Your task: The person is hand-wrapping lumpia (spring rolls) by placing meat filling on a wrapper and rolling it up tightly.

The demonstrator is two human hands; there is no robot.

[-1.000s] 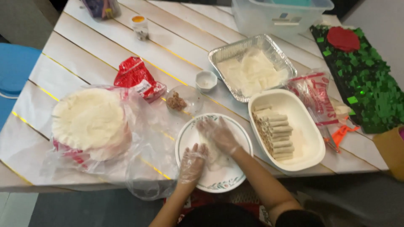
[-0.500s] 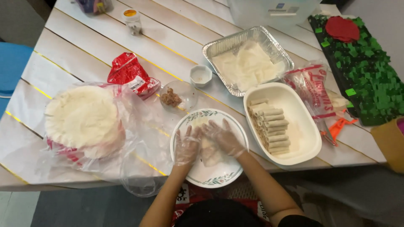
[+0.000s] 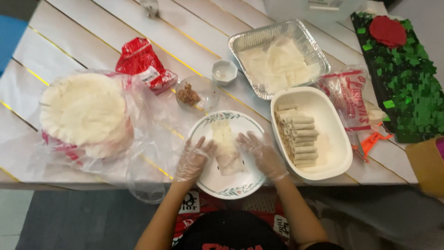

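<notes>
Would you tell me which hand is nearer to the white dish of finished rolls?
Right. The right hand lies just beside the white dish; the left hand is across the wrapper, farther off.

A white plank table with thin gold seams between its boards runs slantwise across the room. Grey floor shows below its near edge. A blue chair stands off the left edge. Soft, even light falls, leaving faint shadows.

Soft even indoor light, faint shadows, mild blur, slight foil glare.
</notes>
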